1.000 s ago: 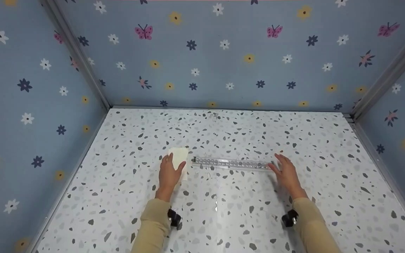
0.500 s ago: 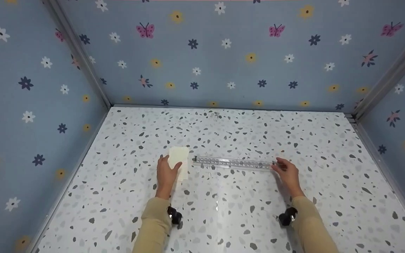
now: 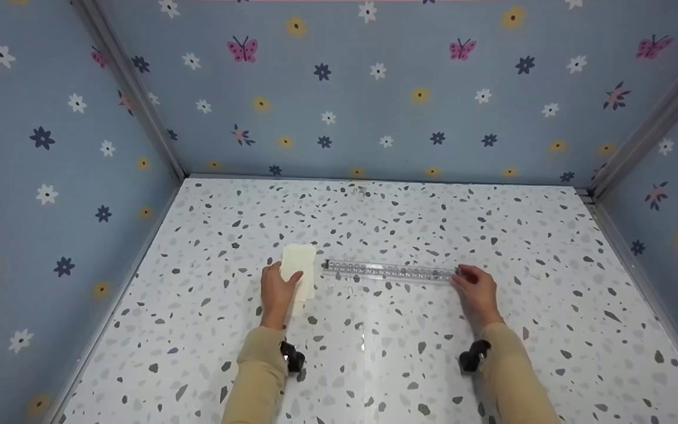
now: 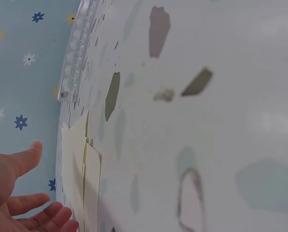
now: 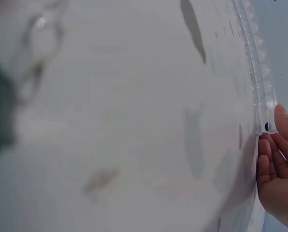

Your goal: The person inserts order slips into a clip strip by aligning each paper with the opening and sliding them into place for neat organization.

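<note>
A long clear plastic case filled with a row of round clear beads lies crosswise on the table. At its right end, my right hand pinches the tip between thumb and fingers; the right wrist view shows the thumb at the case's end and the fingers curled below. Left of the case lies a folded pale yellow sheet, like paper or thin cloth. My left hand is over the sheet's left edge, thumb spread. From the left wrist, the fingers look loose beside the sheet, gripping nothing.
The white table has grey speckles. Blue panels with flowers and butterflies wall it in at the back, left and right. A black wrist camera is strapped on each forearm.
My right hand has closed in from spread fingers to a pinch at the case's right end. The left hand has shifted slightly left, its fingertips uncovering more of the sheet.
</note>
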Demonstrator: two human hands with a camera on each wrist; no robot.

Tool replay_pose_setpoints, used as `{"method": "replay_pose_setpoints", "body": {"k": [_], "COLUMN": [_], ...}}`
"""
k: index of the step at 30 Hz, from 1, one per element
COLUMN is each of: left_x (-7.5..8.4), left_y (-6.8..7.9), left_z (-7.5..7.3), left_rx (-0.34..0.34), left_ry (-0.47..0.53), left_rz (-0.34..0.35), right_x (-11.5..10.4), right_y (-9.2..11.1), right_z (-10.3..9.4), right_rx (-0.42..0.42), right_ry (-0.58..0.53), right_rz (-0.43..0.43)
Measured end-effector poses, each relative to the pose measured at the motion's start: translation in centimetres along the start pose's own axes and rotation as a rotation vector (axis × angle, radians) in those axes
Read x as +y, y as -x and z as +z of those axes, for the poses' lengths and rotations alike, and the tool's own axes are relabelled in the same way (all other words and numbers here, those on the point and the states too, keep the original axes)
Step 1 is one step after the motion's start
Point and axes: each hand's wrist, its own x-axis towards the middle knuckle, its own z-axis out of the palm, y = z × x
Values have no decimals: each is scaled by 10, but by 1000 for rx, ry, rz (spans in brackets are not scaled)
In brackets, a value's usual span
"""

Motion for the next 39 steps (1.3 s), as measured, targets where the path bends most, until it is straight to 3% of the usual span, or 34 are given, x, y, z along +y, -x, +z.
{"method": "replay_pose_setpoints", "body": {"k": [11, 19, 39], "left_x": [-2, -5, -8], "left_y": [-3, -3, -14], "left_z": [0, -1, 8], "left_rx": [-6, -13, 31], "left_ry": [-26, -5, -164], "left_rz": [-34, -52, -83], "right_x": [5, 6, 7], "right_y": [-3, -7, -8], "right_z": [2, 4, 6], "right_rx": [18, 62, 65], "right_ry": [-78, -67, -145], "right_rz": [86, 77, 174]}}
